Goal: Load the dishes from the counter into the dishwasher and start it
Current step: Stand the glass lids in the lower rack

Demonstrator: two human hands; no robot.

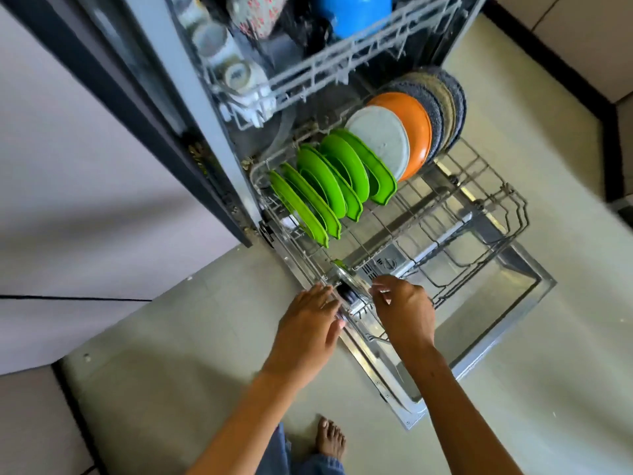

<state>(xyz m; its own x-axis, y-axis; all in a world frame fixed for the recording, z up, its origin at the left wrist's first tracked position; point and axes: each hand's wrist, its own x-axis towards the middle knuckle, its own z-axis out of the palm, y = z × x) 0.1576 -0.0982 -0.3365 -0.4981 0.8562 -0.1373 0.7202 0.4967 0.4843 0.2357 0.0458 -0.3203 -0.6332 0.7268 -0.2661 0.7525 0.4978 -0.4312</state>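
Note:
The dishwasher's lower rack (507, 214) is pulled out over the open door (513, 303). Several green plates (325, 186), a white plate (383, 138), an orange plate (414, 125) and speckled grey plates (445, 104) stand upright in a row in it. At the rack's near left corner my right hand (404, 310) pinches the rim of a clear glass dish (351, 281), which stands tilted among the wires. My left hand (308, 323) lies against the dish's left side with fingers stretched out. The dish's lower part is blurred and partly hidden.
The upper rack (342, 63) sticks out above, holding a blue bowl (356, 12), a patterned bowl (257, 12) and several cups (219, 46). The right half of the lower rack holds no dishes. A dark cabinet edge (137, 132) runs along the left. My bare foot (330, 437) stands on the pale floor.

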